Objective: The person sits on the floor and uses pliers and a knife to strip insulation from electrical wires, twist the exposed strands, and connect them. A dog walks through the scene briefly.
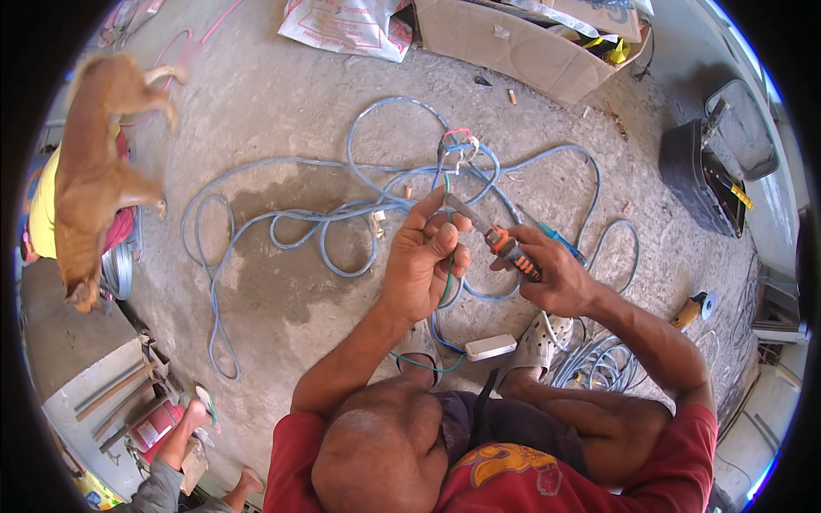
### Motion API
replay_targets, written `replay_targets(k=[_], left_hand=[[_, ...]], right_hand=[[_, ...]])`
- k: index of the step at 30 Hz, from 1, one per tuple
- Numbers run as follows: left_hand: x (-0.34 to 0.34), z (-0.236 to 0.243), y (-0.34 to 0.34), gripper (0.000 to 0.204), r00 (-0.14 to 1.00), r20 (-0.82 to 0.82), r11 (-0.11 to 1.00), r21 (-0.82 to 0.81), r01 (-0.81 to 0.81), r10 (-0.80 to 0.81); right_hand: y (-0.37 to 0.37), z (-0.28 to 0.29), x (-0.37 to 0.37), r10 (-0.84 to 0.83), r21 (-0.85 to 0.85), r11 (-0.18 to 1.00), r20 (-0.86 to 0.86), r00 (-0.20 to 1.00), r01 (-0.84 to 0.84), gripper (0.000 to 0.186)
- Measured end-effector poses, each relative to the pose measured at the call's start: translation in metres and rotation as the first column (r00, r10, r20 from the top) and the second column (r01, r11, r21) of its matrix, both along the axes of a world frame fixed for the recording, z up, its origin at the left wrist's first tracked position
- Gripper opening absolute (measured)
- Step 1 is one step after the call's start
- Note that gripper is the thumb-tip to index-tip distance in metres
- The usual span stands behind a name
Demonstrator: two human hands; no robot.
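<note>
My left hand point(425, 265) pinches a thin green wire point(445, 291) between thumb and fingers. My right hand point(556, 278) grips a utility knife point(513, 251) with an orange and dark handle; its blade lies at my left fingertips by the wire, contact unclear. Just above, the wires run into a knot of blue, red and white cable ends point(458, 147). Long blue cable point(222, 321) loops across the concrete floor around them. A blue-handled tool point(560, 243) lies behind my right hand, and a white rectangular object point(490, 347) lies between my feet.
A brown dog point(111, 179) is at the left. Another person's legs point(184, 432) show at lower left. A cardboard box point(513, 47) and a white sack point(342, 26) sit at the back. A dark tool bucket point(688, 188) stands right; a cable coil point(590, 368) lies beside my right foot.
</note>
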State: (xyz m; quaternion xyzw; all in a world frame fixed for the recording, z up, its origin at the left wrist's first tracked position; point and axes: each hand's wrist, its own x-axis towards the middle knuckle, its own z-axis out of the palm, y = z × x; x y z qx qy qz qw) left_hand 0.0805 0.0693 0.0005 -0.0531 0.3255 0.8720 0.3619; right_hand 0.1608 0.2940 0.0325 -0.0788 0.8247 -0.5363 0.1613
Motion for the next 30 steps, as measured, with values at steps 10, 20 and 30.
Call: replay_targets(k=[10,20,30], left_hand=[[-0.009,0.016,-0.012,0.041,0.936,0.028,0.876,-0.344,0.339,-0.351],[-0.007,0.037,-0.018,0.037,0.665,0.070,0.547,-0.508,0.665,-0.744],[-0.017,0.017,-0.070,0.032,0.900,0.008,0.700,-0.626,0.344,-0.436]], right_hand=[[0.045,-0.037,0.003,0.192,0.517,0.854,-0.432,0.881,0.067,0.023],[0.122,-0.049,-0.005,0.517,0.721,0.686,-0.582,0.627,0.103,0.015],[0.275,-0.137,0.071,-0.295,0.578,0.716,-0.260,0.920,0.393,0.058]])
